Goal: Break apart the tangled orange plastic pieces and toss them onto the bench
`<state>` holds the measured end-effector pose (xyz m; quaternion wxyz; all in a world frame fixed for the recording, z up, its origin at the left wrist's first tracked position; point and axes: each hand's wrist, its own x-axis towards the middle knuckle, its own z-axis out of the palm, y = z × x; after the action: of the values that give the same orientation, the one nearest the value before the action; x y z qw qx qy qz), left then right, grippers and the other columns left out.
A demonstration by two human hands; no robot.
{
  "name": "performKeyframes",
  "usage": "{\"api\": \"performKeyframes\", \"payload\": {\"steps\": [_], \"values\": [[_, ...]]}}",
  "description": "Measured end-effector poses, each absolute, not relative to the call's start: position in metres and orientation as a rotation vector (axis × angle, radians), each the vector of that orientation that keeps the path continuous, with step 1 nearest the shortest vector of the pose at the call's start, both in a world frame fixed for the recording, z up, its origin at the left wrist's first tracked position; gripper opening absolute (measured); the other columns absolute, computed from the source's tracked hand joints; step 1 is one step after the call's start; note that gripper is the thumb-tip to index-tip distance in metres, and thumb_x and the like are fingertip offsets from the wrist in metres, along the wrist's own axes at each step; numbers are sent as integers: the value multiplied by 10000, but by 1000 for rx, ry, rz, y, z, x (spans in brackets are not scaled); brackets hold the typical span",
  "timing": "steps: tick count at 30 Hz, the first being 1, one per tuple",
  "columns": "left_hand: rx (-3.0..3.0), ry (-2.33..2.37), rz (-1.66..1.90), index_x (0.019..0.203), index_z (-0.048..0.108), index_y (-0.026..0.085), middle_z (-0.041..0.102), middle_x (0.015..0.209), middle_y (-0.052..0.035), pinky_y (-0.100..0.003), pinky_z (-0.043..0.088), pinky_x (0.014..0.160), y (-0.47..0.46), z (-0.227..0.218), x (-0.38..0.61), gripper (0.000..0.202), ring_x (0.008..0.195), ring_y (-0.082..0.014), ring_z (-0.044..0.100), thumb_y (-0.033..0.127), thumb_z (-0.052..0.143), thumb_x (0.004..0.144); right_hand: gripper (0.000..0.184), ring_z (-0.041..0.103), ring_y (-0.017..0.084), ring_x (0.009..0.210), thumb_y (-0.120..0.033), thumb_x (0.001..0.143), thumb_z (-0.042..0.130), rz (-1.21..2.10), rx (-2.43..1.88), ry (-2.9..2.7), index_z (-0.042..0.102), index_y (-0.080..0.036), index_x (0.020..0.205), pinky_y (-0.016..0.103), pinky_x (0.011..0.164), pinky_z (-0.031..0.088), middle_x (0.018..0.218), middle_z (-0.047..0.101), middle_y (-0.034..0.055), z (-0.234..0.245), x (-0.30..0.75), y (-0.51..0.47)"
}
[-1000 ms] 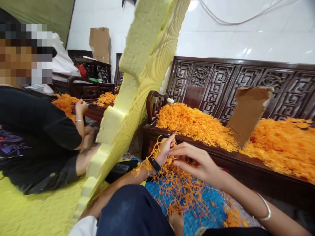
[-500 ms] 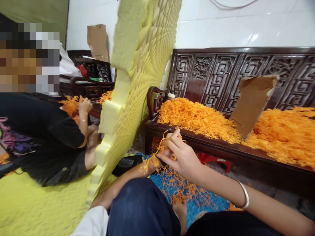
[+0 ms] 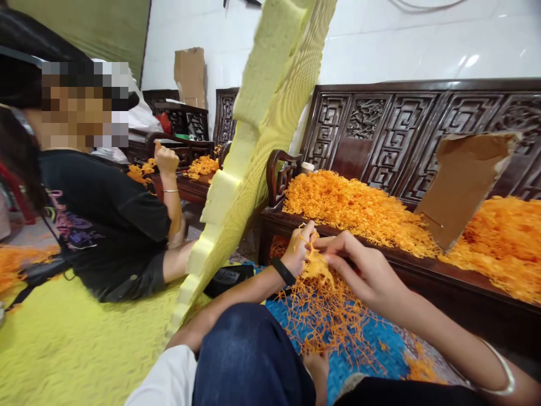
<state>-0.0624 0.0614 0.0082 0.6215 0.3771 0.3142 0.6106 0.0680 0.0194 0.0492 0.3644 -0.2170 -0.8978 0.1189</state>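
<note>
My left hand point(image 3: 297, 251), with a black band at the wrist, is closed round an orange, thin-branched plastic-looking piece point(image 3: 318, 267). Meeting it from the right, my right hand point(image 3: 364, 272) pinches part of the same piece between thumb and fingers. Below both hands lies a loose heap of thin orange branching strands point(image 3: 333, 321) on a blue mat point(image 3: 380, 338). Exactly where the right fingertips grip the piece is partly hidden.
A carved dark wooden bench point(image 3: 313, 225) bears large orange piles point(image 3: 355, 208) and a cardboard sheet point(image 3: 465, 186). An upright yellow foam mat point(image 3: 253, 163) stands at my left. Beyond it, a person in a black shirt point(image 3: 105, 208) sits on a yellow mat point(image 3: 110, 332). A black object point(image 3: 228, 279) lies near my left arm.
My right hand has moved right and now pinches beside the left hand, which shows more plainly. The view has turned slightly left. The other person's hand is raised higher.
</note>
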Motion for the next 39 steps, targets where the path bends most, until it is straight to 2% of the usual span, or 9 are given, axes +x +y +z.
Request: {"api": "performKeyframes", "payload": {"steps": [2,4,10,16,23,28,34,36,39], "values": [[877,703,1421,497,362,163,306,412,85,-161,193,327,68,6,-66,480,325,-22,250,423,499,877,136,579,143,688,-288,915,422,508,-612,-2318,435,-206,808,254,591,483,737,588,34,52,76,20],[888,682,1426,485,292,186,233,374,100,-169,106,324,72,3,-69,518,306,-18,158,489,496,852,132,582,138,696,-328,900,461,760,-617,-2297,453,-205,851,256,607,503,762,587,34,51,81,23],[904,643,1409,488,277,200,202,336,109,-171,102,336,75,0,-72,527,292,-28,154,545,511,811,168,556,113,709,-336,850,560,1087,-625,-2248,539,-176,895,246,643,502,791,566,23,40,79,31],[891,652,1368,460,298,191,232,312,97,-171,99,327,73,5,-65,541,278,-23,167,535,509,820,256,492,84,592,-363,730,705,1005,-623,-2166,544,-165,757,212,551,439,682,552,-16,29,66,29],[822,620,1311,472,260,190,200,324,106,-148,104,330,78,-5,-65,488,282,-20,131,359,457,886,160,519,92,588,-254,838,575,809,-603,-2419,551,-160,710,208,561,433,658,598,-3,38,71,20],[736,596,1164,440,206,204,162,291,93,-163,95,298,91,-10,-71,490,244,-37,110,237,310,918,131,592,109,665,-112,864,477,737,-288,-2691,551,-166,769,203,623,467,728,642,31,47,61,-22],[752,528,1144,443,236,194,158,307,96,-148,124,298,91,-7,-82,494,258,-40,106,267,306,926,84,623,93,643,-193,871,529,1005,-31,-3019,609,-169,879,158,574,467,745,672,22,64,75,-32],[789,517,1113,439,259,192,163,305,95,-146,119,298,90,-6,-81,497,263,-40,99,273,310,927,102,645,95,687,-217,870,535,1046,-165,-2866,630,-180,879,163,614,486,778,680,17,80,92,-9],[860,511,1028,434,293,188,178,302,92,-143,116,300,87,-5,-77,500,268,-39,105,276,324,925,186,648,108,881,-296,900,483,823,-442,-2075,603,-263,1039,217,784,487,1029,659,12,106,127,54]]}}
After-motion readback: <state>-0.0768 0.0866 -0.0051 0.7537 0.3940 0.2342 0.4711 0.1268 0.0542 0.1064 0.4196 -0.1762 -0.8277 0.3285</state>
